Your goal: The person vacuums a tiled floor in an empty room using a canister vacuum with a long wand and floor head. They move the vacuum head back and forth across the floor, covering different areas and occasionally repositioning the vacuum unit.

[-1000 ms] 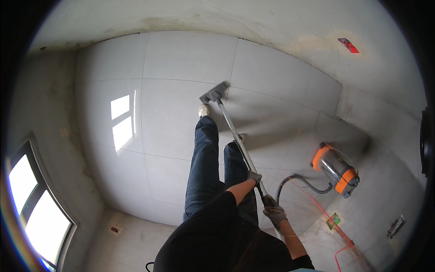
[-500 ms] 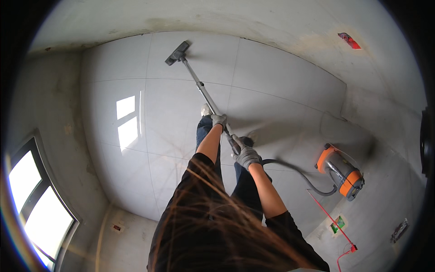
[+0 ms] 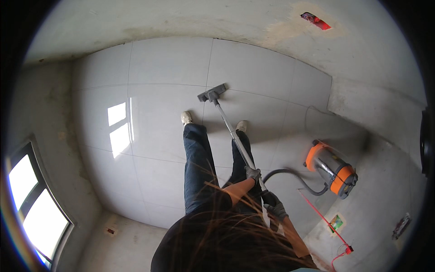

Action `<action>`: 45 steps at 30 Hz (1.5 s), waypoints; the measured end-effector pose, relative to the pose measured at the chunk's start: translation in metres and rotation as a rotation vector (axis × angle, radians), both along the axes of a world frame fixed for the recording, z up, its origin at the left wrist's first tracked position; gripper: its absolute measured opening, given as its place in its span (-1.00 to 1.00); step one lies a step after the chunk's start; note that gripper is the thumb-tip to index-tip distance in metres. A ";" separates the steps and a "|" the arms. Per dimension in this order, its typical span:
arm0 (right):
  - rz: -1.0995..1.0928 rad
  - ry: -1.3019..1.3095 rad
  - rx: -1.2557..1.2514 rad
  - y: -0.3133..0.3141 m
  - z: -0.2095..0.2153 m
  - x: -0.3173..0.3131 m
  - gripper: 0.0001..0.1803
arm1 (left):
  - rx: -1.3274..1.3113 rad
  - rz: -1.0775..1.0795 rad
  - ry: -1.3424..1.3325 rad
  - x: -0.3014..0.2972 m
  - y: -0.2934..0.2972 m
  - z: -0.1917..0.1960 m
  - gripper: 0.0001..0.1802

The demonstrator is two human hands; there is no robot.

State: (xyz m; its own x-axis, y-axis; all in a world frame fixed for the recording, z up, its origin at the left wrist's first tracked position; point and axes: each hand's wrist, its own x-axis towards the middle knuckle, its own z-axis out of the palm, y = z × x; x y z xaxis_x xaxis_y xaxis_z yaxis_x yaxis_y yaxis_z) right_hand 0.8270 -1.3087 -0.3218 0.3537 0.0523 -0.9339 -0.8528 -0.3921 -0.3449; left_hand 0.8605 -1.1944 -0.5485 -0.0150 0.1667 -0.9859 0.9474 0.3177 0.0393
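Note:
A vacuum cleaner wand (image 3: 236,138), a long silvery tube, slants down from a dark grey floor head (image 3: 212,93) lying on the pale tiles ahead of my feet. My left hand (image 3: 253,174), in a grey glove, is closed round the tube partway down. Nearer to me, my right hand (image 3: 276,208), gloved too, grips the dark handle (image 3: 268,197) at the wand's end. A grey hose (image 3: 299,177) curves from behind the handle to the orange and grey vacuum canister (image 3: 331,168) on the right. Loose hair partly covers my arms.
Large grey tiles (image 3: 163,104) cover the floor, with bare plastered walls round it. A red cord (image 3: 319,211) runs from near the canister to a plug connection (image 3: 349,250). At the left is a window (image 3: 43,199); a red wall box (image 3: 316,21) sits in the far wall.
Both hands have drawn the wand back toward me and to the right. The floor head has come away from the far wall, and my feet show further apart.

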 end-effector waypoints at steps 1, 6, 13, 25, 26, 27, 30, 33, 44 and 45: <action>-0.125 0.024 0.068 0.003 -0.006 -0.009 -0.13 | 0.043 -0.121 0.056 -0.003 0.005 -0.002 -0.46; -0.272 -0.136 0.295 0.074 -0.081 0.038 -0.21 | 0.083 -0.364 -0.228 0.063 0.089 -0.115 -0.21; -0.462 -0.006 0.378 0.176 -0.121 0.192 -0.33 | 0.163 -0.635 -0.195 0.272 0.198 -0.149 -0.21; -0.053 0.102 0.131 0.058 -0.069 0.018 -0.08 | 0.002 -0.719 -0.095 0.051 0.088 -0.064 -0.04; 0.044 0.186 0.025 0.035 -0.057 -0.005 -0.06 | -0.101 -0.643 -0.063 0.027 0.069 -0.047 -0.07; 0.045 0.178 0.034 0.013 -0.044 -0.027 -0.05 | -0.184 -0.806 -0.111 0.010 0.049 -0.034 -0.11; 0.155 0.272 -0.086 -0.052 -0.025 -0.040 -0.05 | -0.252 -0.607 -0.030 -0.016 0.001 -0.009 -0.14; 0.275 0.016 -0.019 -0.080 -0.020 0.004 -0.04 | -0.248 -0.568 0.030 0.012 -0.041 -0.016 -0.34; 1.376 -0.291 -0.335 0.215 -0.072 0.312 -0.13 | 0.022 0.743 -0.181 0.243 0.231 -0.077 -0.41; 1.354 -0.321 -0.293 0.251 -0.080 0.320 -0.15 | 0.060 0.755 -0.193 0.251 0.266 -0.071 -0.44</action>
State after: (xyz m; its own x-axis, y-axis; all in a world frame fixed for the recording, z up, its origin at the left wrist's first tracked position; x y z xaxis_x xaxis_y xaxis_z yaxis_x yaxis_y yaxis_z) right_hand 1.1469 -1.0574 -0.4021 0.3828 0.3375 -0.8599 0.3312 -0.9191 -0.2133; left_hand 1.1115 -0.9279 -0.6200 0.0252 0.2330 -0.9722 0.4501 0.8657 0.2191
